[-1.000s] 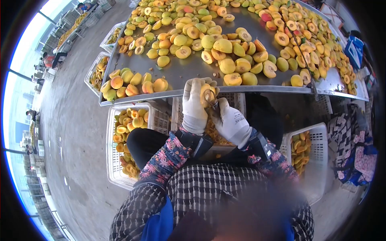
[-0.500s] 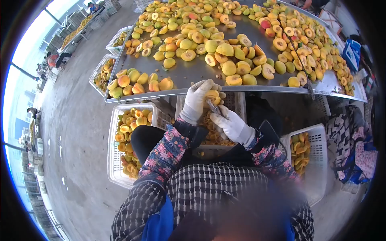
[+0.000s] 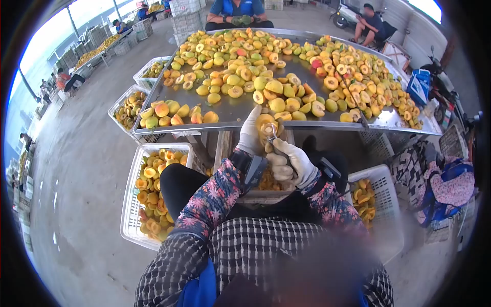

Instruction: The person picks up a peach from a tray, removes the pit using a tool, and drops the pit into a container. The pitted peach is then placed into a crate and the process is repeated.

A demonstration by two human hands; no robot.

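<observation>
My gloved left hand (image 3: 250, 132) grips a yellow peach half (image 3: 265, 122) just in front of the table's near edge, its cut face turned toward me. In my right hand (image 3: 293, 162), also gloved, is a pitting tool (image 3: 272, 135) with a metal loop at its tip. That loop meets the flesh near the middle of the fruit. Below both hands, between my knees, a crate (image 3: 266, 194) holds peach pieces and is partly hidden. Halved and whole-looking peaches (image 3: 276, 88) are heaped on the metal table (image 3: 225, 108) ahead.
White crates with peach halves stand at my left (image 3: 134, 233) and right (image 3: 391, 204). More crates (image 3: 116, 120) line the table's left side. A person in blue (image 3: 240, 11) sits across the table, another person (image 3: 369, 23) sits farther back, and a pink sleeve (image 3: 450, 184) shows at right.
My view has tilted up, bringing the person across the table into sight. The peach half now shows its cut face, and the tool's loop is against it.
</observation>
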